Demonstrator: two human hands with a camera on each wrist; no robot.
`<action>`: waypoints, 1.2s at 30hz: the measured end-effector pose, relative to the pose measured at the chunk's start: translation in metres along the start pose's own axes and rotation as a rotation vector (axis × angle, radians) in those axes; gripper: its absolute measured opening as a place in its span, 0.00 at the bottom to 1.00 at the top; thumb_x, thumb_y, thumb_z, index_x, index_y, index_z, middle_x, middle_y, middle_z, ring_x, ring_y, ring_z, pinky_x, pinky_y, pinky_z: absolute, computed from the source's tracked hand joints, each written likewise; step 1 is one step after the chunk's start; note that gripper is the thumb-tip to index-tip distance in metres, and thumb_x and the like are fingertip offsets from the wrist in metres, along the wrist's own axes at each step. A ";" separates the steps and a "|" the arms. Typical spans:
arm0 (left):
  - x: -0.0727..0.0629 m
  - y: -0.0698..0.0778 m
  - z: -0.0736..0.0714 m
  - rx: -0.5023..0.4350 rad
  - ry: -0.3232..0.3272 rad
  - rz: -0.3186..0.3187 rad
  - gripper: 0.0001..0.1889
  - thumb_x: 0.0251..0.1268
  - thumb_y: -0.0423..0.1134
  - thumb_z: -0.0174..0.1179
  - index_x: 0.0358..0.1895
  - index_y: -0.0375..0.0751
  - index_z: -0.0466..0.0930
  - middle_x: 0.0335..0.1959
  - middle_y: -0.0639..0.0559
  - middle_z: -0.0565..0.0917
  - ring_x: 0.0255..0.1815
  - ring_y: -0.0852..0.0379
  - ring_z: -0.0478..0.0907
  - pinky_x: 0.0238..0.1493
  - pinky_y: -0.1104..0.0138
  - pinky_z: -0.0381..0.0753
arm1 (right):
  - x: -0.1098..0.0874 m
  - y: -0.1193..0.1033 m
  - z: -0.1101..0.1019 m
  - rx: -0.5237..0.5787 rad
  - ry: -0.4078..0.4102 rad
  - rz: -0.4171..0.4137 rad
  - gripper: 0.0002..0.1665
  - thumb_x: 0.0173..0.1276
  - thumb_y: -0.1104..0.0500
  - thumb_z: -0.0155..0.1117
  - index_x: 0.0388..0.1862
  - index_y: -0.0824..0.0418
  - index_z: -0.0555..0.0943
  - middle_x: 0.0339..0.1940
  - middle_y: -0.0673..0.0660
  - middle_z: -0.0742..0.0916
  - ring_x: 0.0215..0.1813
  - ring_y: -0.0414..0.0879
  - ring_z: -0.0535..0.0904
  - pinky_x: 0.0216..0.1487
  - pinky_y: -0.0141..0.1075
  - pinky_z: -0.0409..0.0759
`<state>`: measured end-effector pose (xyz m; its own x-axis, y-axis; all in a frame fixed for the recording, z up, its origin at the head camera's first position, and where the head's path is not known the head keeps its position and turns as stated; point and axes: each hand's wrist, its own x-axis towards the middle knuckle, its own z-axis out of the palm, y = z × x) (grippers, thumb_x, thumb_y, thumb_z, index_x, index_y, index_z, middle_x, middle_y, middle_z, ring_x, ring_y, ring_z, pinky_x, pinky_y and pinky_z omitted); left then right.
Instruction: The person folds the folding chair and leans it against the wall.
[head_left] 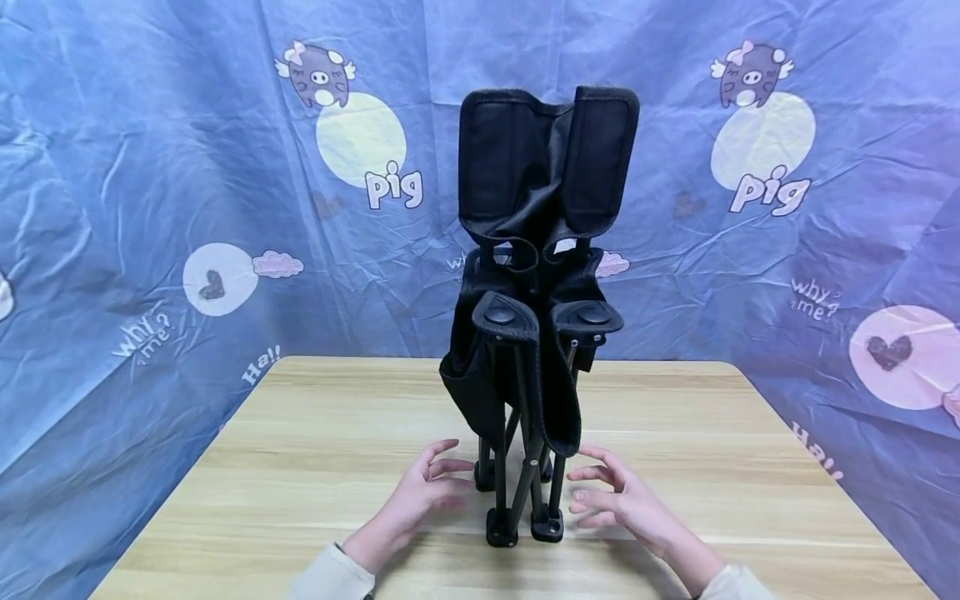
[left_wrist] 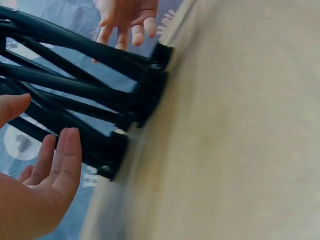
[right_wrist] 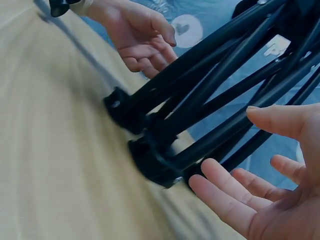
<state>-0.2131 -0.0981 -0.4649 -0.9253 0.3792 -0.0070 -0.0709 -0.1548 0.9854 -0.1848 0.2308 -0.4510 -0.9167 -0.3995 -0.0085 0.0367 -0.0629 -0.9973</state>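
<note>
Both left hand [head_left: 431, 492] and right hand [head_left: 626, 504], fingers parted and gripping nothing, flank the legs [left_wrist: 75, 87] of the folded black chair [head_left: 536, 287], upright on the table [head_left: 300, 467]. Only the head view shows the chair's top panels [head_left: 491, 162]; wrist views show mostly its legs.

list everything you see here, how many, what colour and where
folding chair: 1, black, upright and folded on the table, between the hands
table: 1, light wood colour, under the chair
backdrop cloth: sheet count unclear, blue, behind the table and along its sides
printed pigs: 2, grey, high on the cloth
printed hearts, clouds and words: several, grey, pink and white, across the cloth
black item: 1, black, at the left wrist, too cut off to identify
sleeves: 2, pale, at the wrists
left hand: 1, bare, left of the chair's legs
right hand: 1, bare, right of them
</note>
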 end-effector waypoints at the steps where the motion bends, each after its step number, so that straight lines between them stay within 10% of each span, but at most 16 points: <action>1: -0.001 -0.003 0.001 -0.001 -0.001 -0.011 0.41 0.59 0.29 0.64 0.74 0.28 0.51 0.57 0.37 0.79 0.50 0.43 0.81 0.46 0.57 0.84 | 0.000 0.003 0.000 0.005 -0.005 0.013 0.40 0.69 0.67 0.62 0.74 0.67 0.54 0.59 0.67 0.75 0.45 0.54 0.85 0.48 0.53 0.84; 17: -0.010 -0.025 0.018 -0.063 -0.151 -0.127 0.32 0.52 0.19 0.62 0.65 0.22 0.66 0.54 0.41 0.81 0.49 0.48 0.82 0.43 0.56 0.86 | 0.004 0.030 0.014 0.029 -0.088 0.104 0.41 0.61 0.71 0.65 0.69 0.76 0.55 0.54 0.63 0.76 0.38 0.56 0.86 0.37 0.46 0.87; 36: -0.007 -0.032 0.029 0.158 -0.092 0.017 0.35 0.41 0.14 0.65 0.61 0.19 0.70 0.48 0.42 0.83 0.47 0.49 0.81 0.47 0.67 0.82 | 0.007 0.038 0.013 0.082 -0.132 0.053 0.31 0.61 0.77 0.62 0.59 0.82 0.60 0.50 0.59 0.78 0.38 0.52 0.87 0.42 0.42 0.86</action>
<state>-0.1937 -0.0698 -0.4912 -0.8873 0.4608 0.0187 0.0109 -0.0196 0.9997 -0.1844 0.2140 -0.4882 -0.8525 -0.5206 -0.0465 0.1213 -0.1105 -0.9865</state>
